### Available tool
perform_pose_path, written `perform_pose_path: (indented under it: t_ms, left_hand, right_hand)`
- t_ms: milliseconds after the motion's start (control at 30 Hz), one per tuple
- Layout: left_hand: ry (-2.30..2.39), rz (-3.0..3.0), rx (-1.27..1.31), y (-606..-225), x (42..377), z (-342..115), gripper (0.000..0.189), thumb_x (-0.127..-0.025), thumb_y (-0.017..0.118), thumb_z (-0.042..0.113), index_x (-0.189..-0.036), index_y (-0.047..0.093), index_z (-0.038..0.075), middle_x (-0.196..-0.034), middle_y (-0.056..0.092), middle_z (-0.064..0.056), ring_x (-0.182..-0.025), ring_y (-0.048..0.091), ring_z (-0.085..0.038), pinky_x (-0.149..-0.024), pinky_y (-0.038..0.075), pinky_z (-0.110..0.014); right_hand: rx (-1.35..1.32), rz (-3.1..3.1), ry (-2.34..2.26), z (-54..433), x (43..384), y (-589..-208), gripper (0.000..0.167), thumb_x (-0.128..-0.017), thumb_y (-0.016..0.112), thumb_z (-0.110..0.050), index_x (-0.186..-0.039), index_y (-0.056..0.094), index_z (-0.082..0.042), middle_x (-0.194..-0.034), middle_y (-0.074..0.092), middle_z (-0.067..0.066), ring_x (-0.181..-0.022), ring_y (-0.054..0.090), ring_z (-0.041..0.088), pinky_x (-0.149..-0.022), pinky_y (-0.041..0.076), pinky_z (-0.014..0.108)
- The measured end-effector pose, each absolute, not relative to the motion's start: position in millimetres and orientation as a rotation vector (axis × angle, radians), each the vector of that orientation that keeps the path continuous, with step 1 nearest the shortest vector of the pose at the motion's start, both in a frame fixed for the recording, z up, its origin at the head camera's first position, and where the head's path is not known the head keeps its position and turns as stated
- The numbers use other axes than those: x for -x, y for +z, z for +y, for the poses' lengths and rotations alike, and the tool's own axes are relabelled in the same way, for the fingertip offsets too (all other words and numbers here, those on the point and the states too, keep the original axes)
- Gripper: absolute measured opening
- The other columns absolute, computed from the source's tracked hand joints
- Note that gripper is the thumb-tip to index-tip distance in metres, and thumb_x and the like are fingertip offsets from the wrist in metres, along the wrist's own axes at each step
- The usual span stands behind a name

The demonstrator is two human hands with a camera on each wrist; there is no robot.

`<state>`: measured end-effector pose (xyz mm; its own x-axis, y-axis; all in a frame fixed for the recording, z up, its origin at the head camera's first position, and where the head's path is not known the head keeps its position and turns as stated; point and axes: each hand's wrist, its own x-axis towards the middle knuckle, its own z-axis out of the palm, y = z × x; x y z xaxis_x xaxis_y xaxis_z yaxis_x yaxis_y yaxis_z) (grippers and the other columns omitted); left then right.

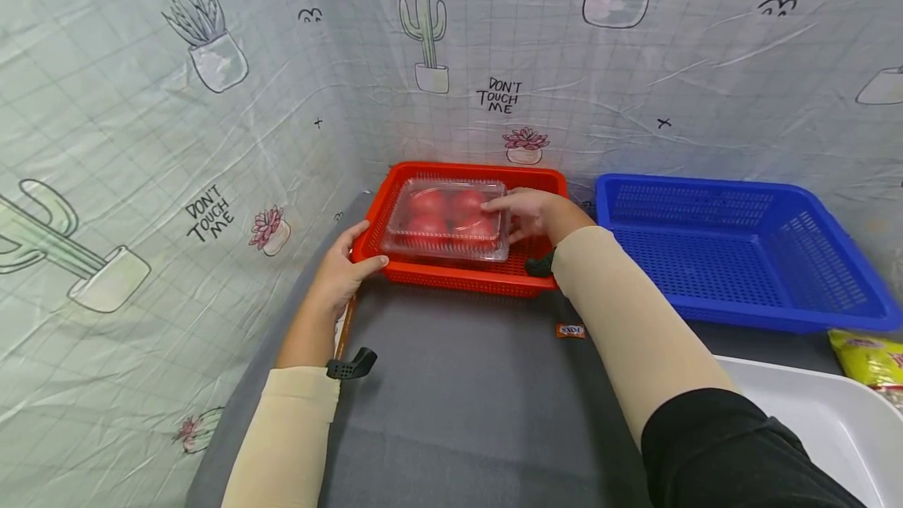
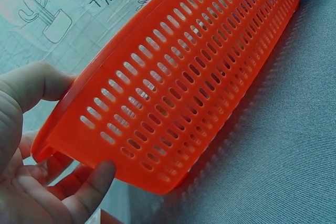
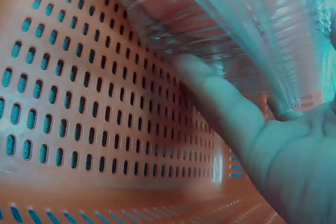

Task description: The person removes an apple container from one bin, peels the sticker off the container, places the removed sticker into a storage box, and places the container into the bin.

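A red slotted plastic basket sits against the back curtain. My left hand grips its front left corner, thumb over the rim and fingers curled underneath in the left wrist view. In the basket is a clear plastic clamshell box, lid down, with several red round fruits showing through. My right hand holds the box by its right end, fingertips over the lid's edge. From the right wrist, a digit reaches along the box's underside, close over the basket's slotted floor.
To the right stands a blue slotted basket, with a white tray nearer me. A yellow packet lies at the far right. A small orange wrapper is on the grey table. Curtain closes off the left and back.
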<state>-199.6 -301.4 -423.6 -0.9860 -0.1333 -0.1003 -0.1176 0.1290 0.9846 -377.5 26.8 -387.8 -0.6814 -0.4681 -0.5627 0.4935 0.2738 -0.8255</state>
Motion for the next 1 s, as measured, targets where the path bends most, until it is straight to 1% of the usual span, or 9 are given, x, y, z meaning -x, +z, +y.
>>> perform_pose_path:
  t_ms: [67,200,367,567,733,800,867,933,1000]
  left_hand:
    - [-2.054,-2.346,-0.256,-423.2,199.6,-301.0,0.084,-0.097,0.077,0.007,-0.169,0.034,0.018,-0.167,0.04,-0.012,-0.146,0.047,-0.035,-0.109,0.051,-0.037]
    - [-2.052,-2.343,-0.246,-422.1,199.9,-301.9,0.083,-0.097,0.076,0.007,-0.168,0.034,0.018,-0.166,0.041,-0.013,-0.146,0.047,-0.036,-0.107,0.052,-0.035]
    - [-2.046,-2.367,-0.256,-421.4,200.8,-302.1,0.084,-0.098,0.076,0.008,-0.169,0.033,0.02,-0.168,0.039,-0.011,-0.147,0.046,-0.035,-0.11,0.05,-0.039]
    - [-2.033,-2.401,-0.249,-420.8,204.7,-298.4,0.084,-0.098,0.075,0.009,-0.169,0.032,0.02,-0.169,0.038,-0.01,-0.147,0.045,-0.035,-0.113,0.048,-0.042]
    - [-1.976,-2.447,-0.231,-416.7,207.4,-295.3,0.084,-0.099,0.073,0.01,-0.17,0.029,0.018,-0.169,0.036,-0.013,-0.147,0.044,-0.037,-0.116,0.045,-0.047]
    - [-1.886,-2.487,-0.223,-415.2,207.1,-294.1,0.082,-0.099,0.071,0.012,-0.17,0.029,0.016,-0.168,0.034,-0.017,-0.147,0.042,-0.038,-0.119,0.043,-0.049]
    - [-1.729,-2.547,-0.203,-414.1,205.7,-292.9,0.079,-0.101,0.07,0.017,-0.169,0.03,0.012,-0.167,0.032,-0.02,-0.147,0.041,-0.04,-0.121,0.039,-0.052]
    - [-1.531,-2.62,-0.175,-413.0,203.4,-290.3,0.076,-0.102,0.068,0.023,-0.168,0.032,0.009,-0.167,0.03,-0.023,-0.148,0.039,-0.043,-0.121,0.036,-0.057]
    - [-1.31,-2.686,-0.139,-411.7,199.8,-286.9,0.074,-0.103,0.067,0.031,-0.166,0.036,0.009,-0.167,0.03,-0.023,-0.15,0.036,-0.044,-0.12,0.034,-0.063]
  right_hand:
    - [-0.037,1.79,-1.493,24.8,375.5,-387.3,0.074,-0.102,0.074,-0.031,-0.159,0.032,-0.011,-0.153,0.048,0.016,-0.134,0.053,0.035,-0.11,0.05,0.058]
    - [-0.043,1.849,-1.464,22.6,371.5,-385.2,0.076,-0.101,0.075,-0.032,-0.159,0.032,-0.009,-0.152,0.049,0.017,-0.137,0.052,0.037,-0.111,0.049,0.059]
    - [-0.041,1.911,-1.403,25.8,367.6,-380.9,0.079,-0.101,0.074,-0.036,-0.16,0.029,-0.008,-0.153,0.047,0.019,-0.139,0.052,0.04,-0.112,0.048,0.059]
    - [-0.006,2.03,-1.381,36.7,366.9,-370.3,0.088,-0.101,0.071,-0.043,-0.165,0.021,-0.009,-0.159,0.038,0.018,-0.139,0.05,0.046,-0.112,0.046,0.061]
    - [0.025,2.157,-1.4,44.7,364.6,-357.7,0.1,-0.099,0.073,-0.045,-0.171,0.011,-0.013,-0.165,0.033,0.02,-0.146,0.043,0.046,-0.115,0.044,0.061]
    - [0.037,2.201,-1.414,46.9,360.4,-351.8,0.101,-0.099,0.073,-0.044,-0.171,0.009,-0.015,-0.168,0.03,0.02,-0.149,0.04,0.047,-0.115,0.043,0.061]
    - [0.051,2.237,-1.432,49.1,354.5,-345.9,0.098,-0.101,0.071,-0.042,-0.171,0.009,-0.015,-0.17,0.027,0.021,-0.15,0.038,0.049,-0.115,0.043,0.063]
    - [0.072,2.273,-1.437,51.7,346.7,-339.9,0.096,-0.101,0.071,-0.041,-0.171,0.01,-0.014,-0.17,0.026,0.021,-0.151,0.037,0.048,-0.114,0.043,0.065]
    - [0.124,2.331,-1.417,54.0,338.3,-334.9,0.095,-0.102,0.07,-0.041,-0.171,0.011,-0.012,-0.169,0.028,0.022,-0.15,0.039,0.046,-0.114,0.043,0.064]
